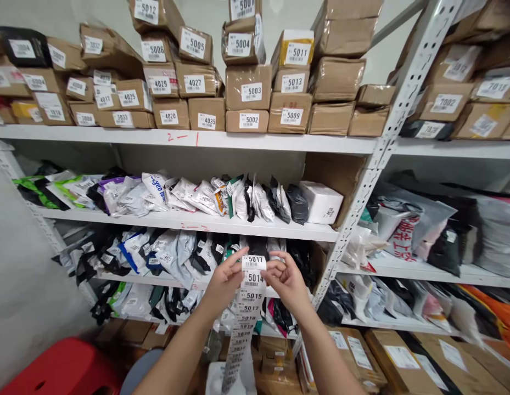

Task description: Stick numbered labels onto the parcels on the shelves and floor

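A long strip of white number labels hangs down between my hands, its upper end level with the lower shelves. Its top label reads 5017, with 5014 and 5015 below. My left hand pinches the strip's left edge near the top. On the opposite edge, my right hand is closed with thumb and fingertips at the label marked 5014. Toward the bottom the strip twists a little and its numbers get hard to read.
White metal shelves stand ahead, with labelled cardboard boxes on top. Bagged parcels and a white box fill lower levels. A perforated upright divides the bays. At lower left is a red stool; cartons lie low right.
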A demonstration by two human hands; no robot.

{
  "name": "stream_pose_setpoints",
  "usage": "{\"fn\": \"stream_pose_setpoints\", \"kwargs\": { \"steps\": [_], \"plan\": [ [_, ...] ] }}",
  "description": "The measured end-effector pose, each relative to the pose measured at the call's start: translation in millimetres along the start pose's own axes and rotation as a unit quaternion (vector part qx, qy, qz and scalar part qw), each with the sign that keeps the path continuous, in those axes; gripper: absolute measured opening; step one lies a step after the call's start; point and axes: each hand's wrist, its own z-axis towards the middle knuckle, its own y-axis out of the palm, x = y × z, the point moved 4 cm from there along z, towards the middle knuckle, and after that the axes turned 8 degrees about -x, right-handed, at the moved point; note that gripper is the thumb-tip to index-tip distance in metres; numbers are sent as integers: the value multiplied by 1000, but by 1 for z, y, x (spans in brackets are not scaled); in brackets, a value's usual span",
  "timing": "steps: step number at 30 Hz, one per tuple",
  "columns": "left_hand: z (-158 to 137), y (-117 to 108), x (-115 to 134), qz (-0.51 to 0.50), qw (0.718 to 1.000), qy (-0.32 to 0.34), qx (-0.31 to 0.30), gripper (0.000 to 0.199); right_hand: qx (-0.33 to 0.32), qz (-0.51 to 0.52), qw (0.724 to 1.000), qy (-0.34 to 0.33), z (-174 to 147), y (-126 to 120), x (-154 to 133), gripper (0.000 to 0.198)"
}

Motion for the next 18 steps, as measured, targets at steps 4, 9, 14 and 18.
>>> {"fn": "stream_pose_setpoints", "kwargs": {
  "steps": [4,9,14,18],
  "plan": [
    [-3,-5,3,-14,1000,-11,-2,65,39,9,999,-21,1,5,4,38],
    [-3,-10,-7,34,999,-8,-6,66,70,17,997,-23,7,4,7,32],
    [0,-17,-18,81,996,22,21,65,35,-65,996,-46,3,5,11,31],
    [5,-25,-26,162,982,31,89,41,12,-208,968,-143,-2,-1,12,19]
  ]
}}
